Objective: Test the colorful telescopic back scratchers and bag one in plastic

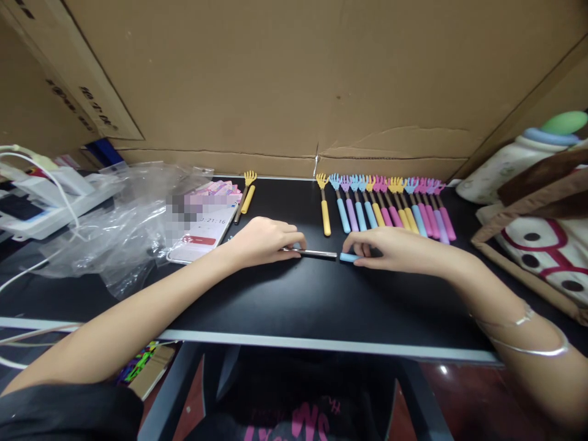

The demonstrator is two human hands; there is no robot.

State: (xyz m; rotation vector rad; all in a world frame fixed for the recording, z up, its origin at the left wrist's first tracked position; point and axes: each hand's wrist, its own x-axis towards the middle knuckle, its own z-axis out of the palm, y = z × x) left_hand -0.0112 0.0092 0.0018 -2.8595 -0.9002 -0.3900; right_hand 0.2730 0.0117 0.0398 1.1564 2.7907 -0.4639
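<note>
My left hand [271,241] is closed round one end of a thin metal rod [320,253], which points right, level above the black desk. My right hand [386,250] pinches a light blue handle sleeve [349,258], its end close to the rod's tip with a small gap between. Behind my right hand lies a row of several small back scratchers [351,214] in yellow, blue, pink and purple. A yellow back scratcher [325,208] lies a little apart at the row's left end. Beyond my left hand are a yellow claw-ended rod [246,187] and a loose yellow handle sleeve [248,199].
A phone [202,231] and a crumpled clear plastic bag [124,220] lie on the left, near a white power strip [59,199] with cables. Cardboard [275,79] walls the back. On the right stand a white bottle [509,162] and a patterned bag [546,251].
</note>
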